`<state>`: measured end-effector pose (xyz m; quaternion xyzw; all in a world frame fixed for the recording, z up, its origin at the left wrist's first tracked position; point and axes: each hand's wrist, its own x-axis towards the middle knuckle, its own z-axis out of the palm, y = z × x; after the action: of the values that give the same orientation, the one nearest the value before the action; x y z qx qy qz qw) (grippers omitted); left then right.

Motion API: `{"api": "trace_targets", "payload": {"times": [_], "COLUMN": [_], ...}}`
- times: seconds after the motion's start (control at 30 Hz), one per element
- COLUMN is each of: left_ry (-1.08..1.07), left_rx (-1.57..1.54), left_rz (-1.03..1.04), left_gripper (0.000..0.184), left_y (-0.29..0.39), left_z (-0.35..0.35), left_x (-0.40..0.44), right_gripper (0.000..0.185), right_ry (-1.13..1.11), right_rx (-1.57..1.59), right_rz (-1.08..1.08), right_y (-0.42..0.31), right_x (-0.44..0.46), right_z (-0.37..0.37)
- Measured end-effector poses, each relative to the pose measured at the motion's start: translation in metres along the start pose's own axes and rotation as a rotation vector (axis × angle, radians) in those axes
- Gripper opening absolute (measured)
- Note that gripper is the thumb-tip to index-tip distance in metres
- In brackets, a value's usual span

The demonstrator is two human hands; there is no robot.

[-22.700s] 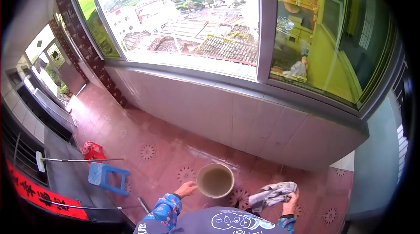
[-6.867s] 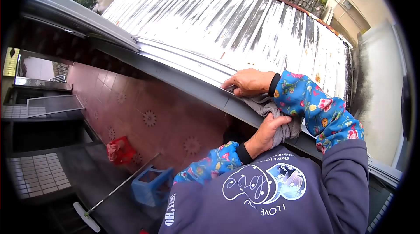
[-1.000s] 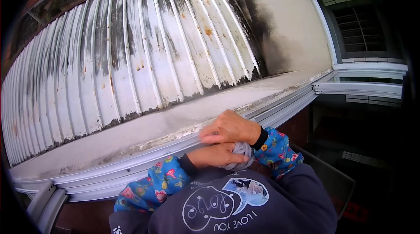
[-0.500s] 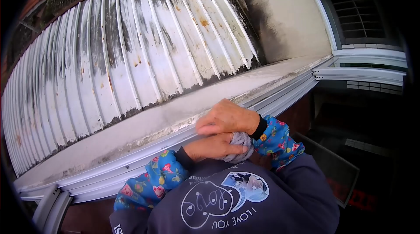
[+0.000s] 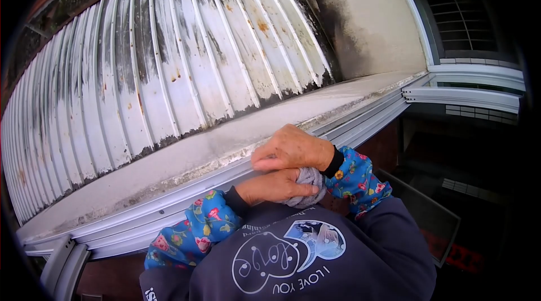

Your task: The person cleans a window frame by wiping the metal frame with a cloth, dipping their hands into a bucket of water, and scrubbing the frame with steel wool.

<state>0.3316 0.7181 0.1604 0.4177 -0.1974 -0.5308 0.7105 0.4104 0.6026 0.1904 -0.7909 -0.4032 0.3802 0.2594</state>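
My left hand is wrapped round a bunched grey cloth, its thumb across the folds. Just above it, my right hand is closed, with its fingers curled down at the inner edge of the window track. The cloth runs up under the right palm and wrist; the right fingertips are hidden. Both hands are close together, between the metal window track and the dark printed top. Floral blue sleeves cover both forearms.
Beyond the track lie a pale concrete ledge and a stained corrugated metal roof. A light wall stands at the upper right. Sliding window frames meet the track at right, others at lower left.
The view has moved from the room with the bucket to the open window's track. Since one second ago, both hands have shifted slightly up in view, still with the cloth; in the last half second, hardly any change.
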Motion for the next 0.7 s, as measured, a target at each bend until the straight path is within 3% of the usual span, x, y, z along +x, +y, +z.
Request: {"api": "trace_targets", "payload": {"times": [0.27, 0.37, 0.4, 0.43, 0.47, 0.53, 0.7], "left_ry": [-0.023, 0.031, 0.038, 0.086, 0.116, 0.151, 0.113], "left_rx": [-0.01, 0.057, 0.138, 0.129, 0.278, 0.242, 0.134], "left_rz": [0.059, 0.03, -0.072, 0.007, -0.08, -0.017, 0.031], "left_gripper": [0.043, 0.044, 0.046, 0.049, 0.054, 0.059, 0.06], "left_y": [-0.009, 0.002, -0.002, -0.022, -0.01, -0.005, 0.001], "left_z": [0.0, 0.002, 0.0, 0.002, 0.001, 0.002, 0.001], "left_x": [0.006, 0.001, 0.004, 0.012, 0.009, 0.003, -0.002], "right_gripper": [0.021, 0.02, 0.02, 0.017, 0.015, 0.015, 0.018], "right_ry": [0.01, 0.009, 0.002, 0.003, 0.004, 0.019, -0.014], "right_rx": [-0.041, -0.052, -0.03, -0.027, -0.018, 0.007, 0.032], "right_rz": [-0.001, -0.018, -0.01, -0.023, -0.036, -0.093, 0.029], "right_y": [-0.001, -0.005, -0.003, -0.004, -0.005, -0.007, -0.009], "right_x": [-0.002, 0.001, 0.002, 0.004, 0.005, 0.007, 0.009], "right_z": [-0.001, -0.001, -0.001, -0.002, -0.004, -0.003, -0.005]}}
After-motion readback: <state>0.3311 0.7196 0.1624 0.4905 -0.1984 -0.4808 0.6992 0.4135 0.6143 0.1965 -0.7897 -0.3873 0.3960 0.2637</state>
